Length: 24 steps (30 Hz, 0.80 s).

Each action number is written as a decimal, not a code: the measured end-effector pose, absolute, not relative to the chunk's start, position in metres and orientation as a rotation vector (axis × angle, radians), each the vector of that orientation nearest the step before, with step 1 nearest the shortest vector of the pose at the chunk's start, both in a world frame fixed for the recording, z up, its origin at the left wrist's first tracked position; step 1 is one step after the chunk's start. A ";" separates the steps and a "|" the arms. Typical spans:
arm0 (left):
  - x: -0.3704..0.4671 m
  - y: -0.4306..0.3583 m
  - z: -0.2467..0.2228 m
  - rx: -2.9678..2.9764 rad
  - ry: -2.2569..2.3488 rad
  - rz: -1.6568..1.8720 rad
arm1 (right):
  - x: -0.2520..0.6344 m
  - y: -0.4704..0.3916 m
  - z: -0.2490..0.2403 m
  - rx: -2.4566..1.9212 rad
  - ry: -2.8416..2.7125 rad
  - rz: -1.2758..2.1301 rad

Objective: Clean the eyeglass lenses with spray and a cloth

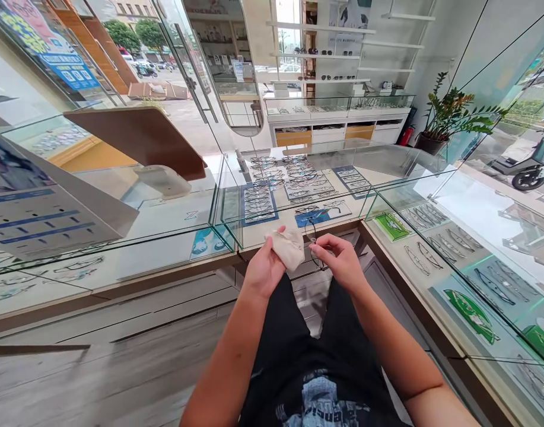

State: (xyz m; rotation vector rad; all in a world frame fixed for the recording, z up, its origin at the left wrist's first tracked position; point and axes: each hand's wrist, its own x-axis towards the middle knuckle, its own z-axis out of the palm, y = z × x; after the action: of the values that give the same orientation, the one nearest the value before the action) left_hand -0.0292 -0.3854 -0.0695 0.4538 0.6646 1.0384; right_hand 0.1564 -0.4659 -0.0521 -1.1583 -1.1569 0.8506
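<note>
A crumpled off-white cloth [289,249] is gripped in my left hand [263,270], between the thumb and the fingers. Just to its right, my right hand [340,258] pinches a pair of dark-rimmed eyeglasses [313,228] near the middle of the frame. The eyeglasses hang roughly upright, one rim above my fingertips and the other below. Cloth and eyeglasses are close together; whether they touch I cannot tell. Both hands are above my lap, in front of the display case's near edge.
A glass display case [298,216] with rows of eyeglasses stands ahead. Another glass case [432,290] runs along my right. On the left counter are a calendar stand [35,207] and a brown-backed panel [138,136] on a white base. A potted plant [454,115] stands at the back right.
</note>
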 end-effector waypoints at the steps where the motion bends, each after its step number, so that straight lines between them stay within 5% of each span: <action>1: -0.024 -0.386 -0.065 0.447 0.646 1.049 | 0.154 -0.464 -0.050 -1.230 -1.307 0.702; 6: -0.015 -0.390 -0.060 0.486 0.562 1.086 | 0.134 -0.458 -0.051 -1.629 -2.020 -0.016; 10: -0.024 -0.395 -0.059 0.471 0.572 1.066 | 0.121 -0.458 -0.063 -1.698 -2.282 -0.211; 20: -0.055 -0.392 -0.062 0.329 0.627 1.089 | 0.103 -0.462 -0.095 -1.622 -2.345 -0.134; 24: -0.074 -0.381 -0.070 0.409 0.591 1.249 | 0.121 -0.453 -0.096 -1.519 -2.094 0.287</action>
State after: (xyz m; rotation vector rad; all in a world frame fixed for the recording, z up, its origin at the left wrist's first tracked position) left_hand -0.0741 -0.3811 -0.0700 0.4089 0.5907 1.2488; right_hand 0.1205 -0.4528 -0.0960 -1.5185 -2.0944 0.2871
